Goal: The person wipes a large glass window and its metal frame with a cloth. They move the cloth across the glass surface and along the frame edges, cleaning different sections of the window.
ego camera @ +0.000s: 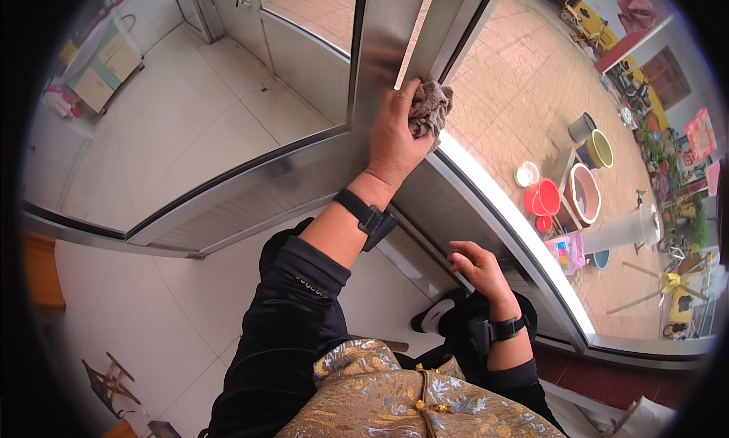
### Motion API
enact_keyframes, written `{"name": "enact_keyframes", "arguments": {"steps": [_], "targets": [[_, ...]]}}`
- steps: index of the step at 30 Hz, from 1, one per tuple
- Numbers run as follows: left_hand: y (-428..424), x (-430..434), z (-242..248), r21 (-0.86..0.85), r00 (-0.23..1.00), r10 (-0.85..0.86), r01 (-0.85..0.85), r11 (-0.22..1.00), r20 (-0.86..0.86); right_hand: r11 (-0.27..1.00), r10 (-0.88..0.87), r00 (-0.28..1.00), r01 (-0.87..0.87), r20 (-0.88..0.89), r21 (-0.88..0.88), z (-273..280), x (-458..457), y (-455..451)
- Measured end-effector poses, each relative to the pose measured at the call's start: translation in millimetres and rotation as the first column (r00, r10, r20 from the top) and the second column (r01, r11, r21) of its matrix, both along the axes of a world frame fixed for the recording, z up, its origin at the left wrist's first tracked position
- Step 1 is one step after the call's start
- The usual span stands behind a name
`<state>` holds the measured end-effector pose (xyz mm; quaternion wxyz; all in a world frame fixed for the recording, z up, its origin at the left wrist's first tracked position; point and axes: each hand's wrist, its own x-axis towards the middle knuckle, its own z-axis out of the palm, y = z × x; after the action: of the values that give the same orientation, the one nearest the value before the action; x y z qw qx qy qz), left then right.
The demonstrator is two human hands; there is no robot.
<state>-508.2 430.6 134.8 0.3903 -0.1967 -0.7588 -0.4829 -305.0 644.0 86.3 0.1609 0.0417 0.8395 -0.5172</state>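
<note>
My left hand (398, 128) grips a crumpled grey-brown cloth (430, 110) and presses it against the metal frame where a glazed door leaf and the window frame meet. The vertical metal stile (387, 34) of the door rises just beyond the fingers. Lower and to the right, my right hand (477, 267) hovers with bent, parted fingers and holds nothing. It is near the lower metal panel (450, 210) below the glass. Each wrist wears a black strap with a small black device.
Through the glass, a paved yard (512, 68) holds a red bucket (541, 197), a pink basin (584, 194) and a yellow-green tub (599, 149). Indoors, a small cabinet (105, 62) stands far left on tiles. A wooden folding stool (111, 378) is at lower left.
</note>
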Motion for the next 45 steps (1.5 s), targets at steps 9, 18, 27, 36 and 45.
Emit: {"name": "enact_keyframes", "arguments": {"steps": [9,18,27,36,45], "targets": [[0,-8,0,0.034,0.998,-0.052,0.053,0.998,-0.019,0.999,0.026,1.000,-0.025,-0.018,0.034,-3,-2,-4],[-11,3,13,0.073,0.997,-0.022,0.028,0.997,-0.073,1.000,0.004,1.000,-0.005,0.022,0.030,-3,-6,-5],[-13,-23,50,-0.027,0.940,0.179,-0.195,0.981,-0.289,1.000,-0.026,0.999,0.026,0.035,0.018,-2,1,-1],[-19,-16,-1,-0.192,0.979,0.174,-0.193,0.962,-0.109,0.999,0.022,0.998,-0.025,-0.061,-0.040,20,8,-5],[-24,-7,-49,-0.358,0.983,0.181,-0.157,0.920,0.033,0.997,0.073,0.995,-0.072,-0.060,0.031,5,0,-11]]}}
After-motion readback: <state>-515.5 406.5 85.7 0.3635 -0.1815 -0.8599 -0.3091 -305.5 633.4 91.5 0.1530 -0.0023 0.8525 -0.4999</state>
